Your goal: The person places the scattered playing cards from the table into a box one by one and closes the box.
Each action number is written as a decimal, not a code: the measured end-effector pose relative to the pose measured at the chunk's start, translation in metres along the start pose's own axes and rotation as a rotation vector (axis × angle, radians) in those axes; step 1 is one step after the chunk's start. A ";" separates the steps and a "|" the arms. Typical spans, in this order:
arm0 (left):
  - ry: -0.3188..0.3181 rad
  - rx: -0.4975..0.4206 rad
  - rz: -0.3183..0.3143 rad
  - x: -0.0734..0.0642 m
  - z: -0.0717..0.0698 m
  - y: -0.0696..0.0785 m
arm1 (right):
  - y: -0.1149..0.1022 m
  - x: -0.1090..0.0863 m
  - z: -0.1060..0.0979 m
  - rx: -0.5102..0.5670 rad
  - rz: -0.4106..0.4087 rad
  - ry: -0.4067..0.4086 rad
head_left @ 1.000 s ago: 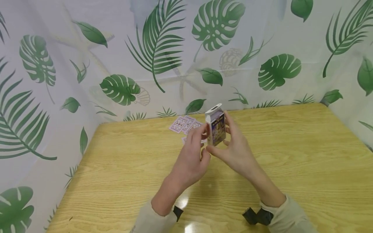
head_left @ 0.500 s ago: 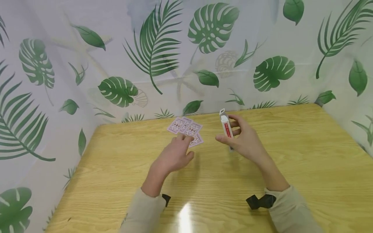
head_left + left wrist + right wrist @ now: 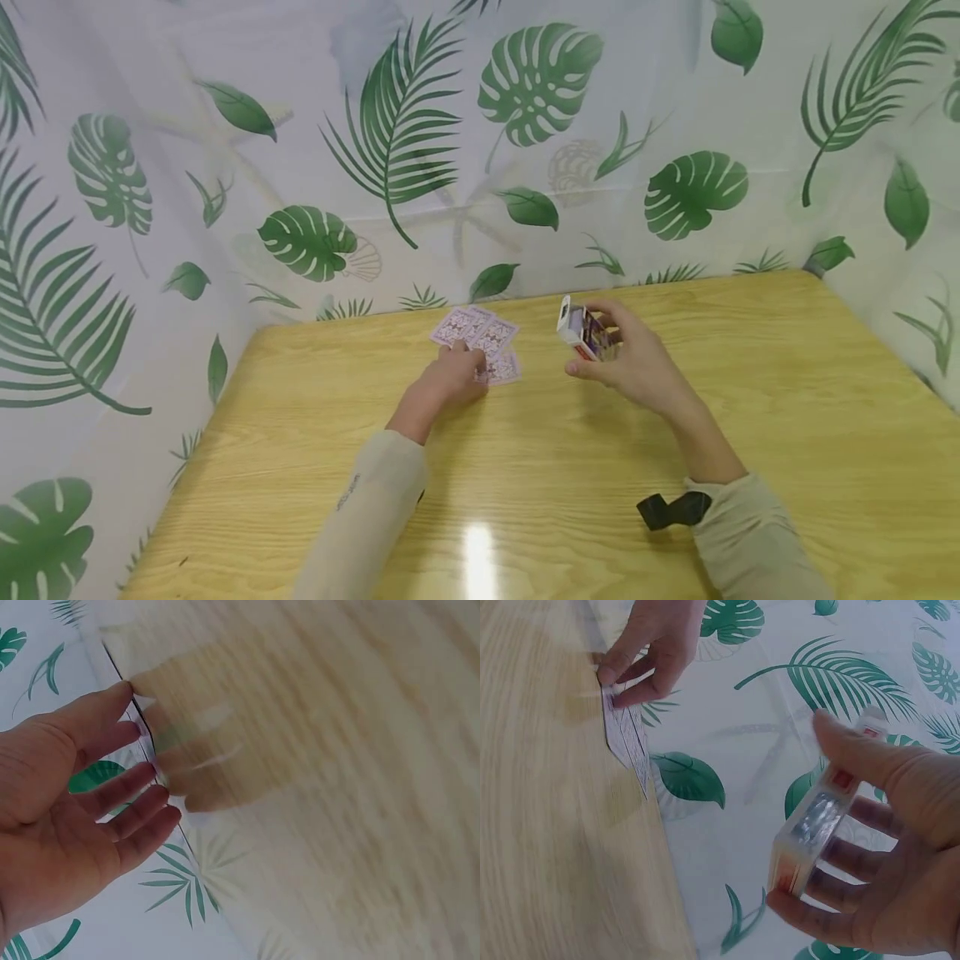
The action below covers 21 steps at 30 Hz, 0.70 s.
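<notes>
Several playing cards [image 3: 497, 333] lie overlapping, patterned backs up, near the table's far edge. My left hand [image 3: 442, 375] reaches over the near-left part of them, its fingertips touching the nearest cards. In the left wrist view the thumb [image 3: 105, 705] and the fingers [image 3: 142, 832] are spread apart, fairly straight. A small printed card box [image 3: 592, 333] is held above the table by my right hand [image 3: 641, 362], thumb on one side and fingers on the other. The box is tilted, its top flap raised towards the left. The right wrist view shows a narrow side of the box [image 3: 817, 821].
The wood-grain table [image 3: 540, 500] spreads in front of me. A white cloth [image 3: 420, 208] with green leaf prints rises behind its far edge and along both sides. A black strap piece [image 3: 675, 510] sits at the right sleeve.
The left hand has left the card box and come down onto the near-left side of the cards. The right hand has carried the box to the right and tilted it.
</notes>
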<state>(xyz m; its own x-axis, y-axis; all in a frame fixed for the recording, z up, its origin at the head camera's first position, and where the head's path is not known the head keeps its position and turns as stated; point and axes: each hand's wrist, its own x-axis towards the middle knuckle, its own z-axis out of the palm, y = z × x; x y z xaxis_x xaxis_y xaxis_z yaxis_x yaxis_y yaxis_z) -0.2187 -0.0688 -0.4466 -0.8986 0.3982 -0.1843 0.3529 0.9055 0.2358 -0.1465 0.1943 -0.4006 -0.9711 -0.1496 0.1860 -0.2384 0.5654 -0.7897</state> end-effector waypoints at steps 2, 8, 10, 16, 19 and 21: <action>-0.003 -0.046 -0.001 -0.001 0.001 -0.002 | 0.002 0.000 -0.002 -0.050 -0.005 -0.014; -0.076 -0.190 -0.073 -0.007 0.002 -0.007 | 0.008 0.001 -0.005 -0.217 0.026 -0.071; -0.098 -0.225 -0.084 -0.009 0.003 -0.007 | 0.009 0.001 -0.006 -0.282 0.041 -0.092; -0.089 -0.282 -0.082 -0.020 0.000 -0.009 | 0.012 0.000 -0.007 -0.361 0.000 -0.143; -0.039 -0.336 -0.038 -0.025 -0.001 -0.010 | 0.014 -0.001 -0.008 -0.364 -0.042 -0.162; 0.003 -0.384 0.001 -0.029 -0.003 -0.010 | 0.014 -0.003 -0.008 -0.371 -0.051 -0.168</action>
<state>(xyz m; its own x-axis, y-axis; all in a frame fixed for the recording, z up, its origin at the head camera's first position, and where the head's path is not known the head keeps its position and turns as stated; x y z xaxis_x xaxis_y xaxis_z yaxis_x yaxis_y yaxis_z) -0.1966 -0.0898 -0.4402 -0.8993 0.3979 -0.1814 0.2307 0.7841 0.5761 -0.1467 0.2093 -0.4071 -0.9496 -0.2979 0.0972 -0.3044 0.8033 -0.5120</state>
